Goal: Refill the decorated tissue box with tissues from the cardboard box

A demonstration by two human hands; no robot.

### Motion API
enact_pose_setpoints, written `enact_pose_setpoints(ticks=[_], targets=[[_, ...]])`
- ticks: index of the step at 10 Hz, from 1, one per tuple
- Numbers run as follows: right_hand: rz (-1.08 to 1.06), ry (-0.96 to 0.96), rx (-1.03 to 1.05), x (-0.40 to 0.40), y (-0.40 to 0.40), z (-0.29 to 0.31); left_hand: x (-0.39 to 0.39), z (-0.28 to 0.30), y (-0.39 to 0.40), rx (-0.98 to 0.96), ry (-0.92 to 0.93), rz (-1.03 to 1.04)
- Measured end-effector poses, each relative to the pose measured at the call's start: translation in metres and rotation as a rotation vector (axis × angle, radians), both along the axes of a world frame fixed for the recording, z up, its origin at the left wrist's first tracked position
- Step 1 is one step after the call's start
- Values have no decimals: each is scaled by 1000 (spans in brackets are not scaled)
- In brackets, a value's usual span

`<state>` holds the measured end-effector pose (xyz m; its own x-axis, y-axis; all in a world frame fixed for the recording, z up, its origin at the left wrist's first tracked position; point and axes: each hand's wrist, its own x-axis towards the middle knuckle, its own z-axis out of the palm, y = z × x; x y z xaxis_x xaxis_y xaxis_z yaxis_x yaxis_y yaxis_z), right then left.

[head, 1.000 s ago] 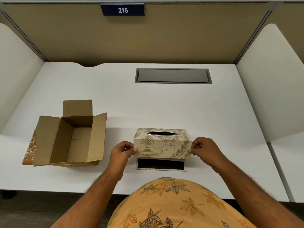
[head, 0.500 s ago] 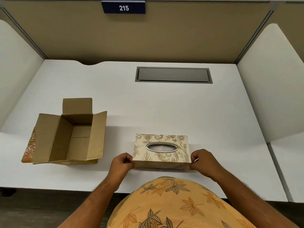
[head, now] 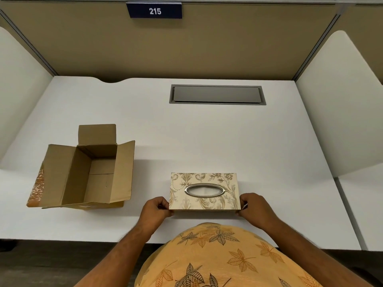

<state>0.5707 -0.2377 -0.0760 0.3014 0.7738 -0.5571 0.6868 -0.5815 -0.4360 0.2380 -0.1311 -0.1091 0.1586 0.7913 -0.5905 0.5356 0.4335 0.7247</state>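
Observation:
The decorated tissue box [head: 204,180], cream with a gold floral print and an oval metal-rimmed slot, sits flat on the white desk near its front edge. White tissue shows through the slot. My left hand [head: 155,208] grips its near left corner. My right hand [head: 253,207] grips its near right corner. To the left stands the brown cardboard box [head: 68,175], flaps open; no tissues show inside it.
A grey cable hatch [head: 217,94] is set into the white desk [head: 207,137] at the back. Tan partition with a "215" sign [head: 154,10] stands behind. White side dividers [head: 339,104] flank the desk. My patterned orange shirt fills the bottom.
The decorated cover was held tilted above its black-lined base a second ago. It has come down over the base and now lies flat, slot up. Both hands have kept their grip.

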Motion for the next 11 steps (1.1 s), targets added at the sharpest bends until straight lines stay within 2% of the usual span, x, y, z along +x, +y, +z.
enact_pose_setpoints(ticks=[3,6,9,10,11], targets=[[-95,-17,32,-8,-9,-3,-1,3,5,5,27,-117],[-247,-15,77,-23,-18,-4,-10,13,9,53,-47,-171],[-357,31,175,-26,-30,-4,-4,22,2,123,-114,-74],[-362,61,214,-22,-36,-3,0,23,-10,186,-74,-31],[-272,105,232,-9,-45,4,7,26,-27,269,-63,103]])
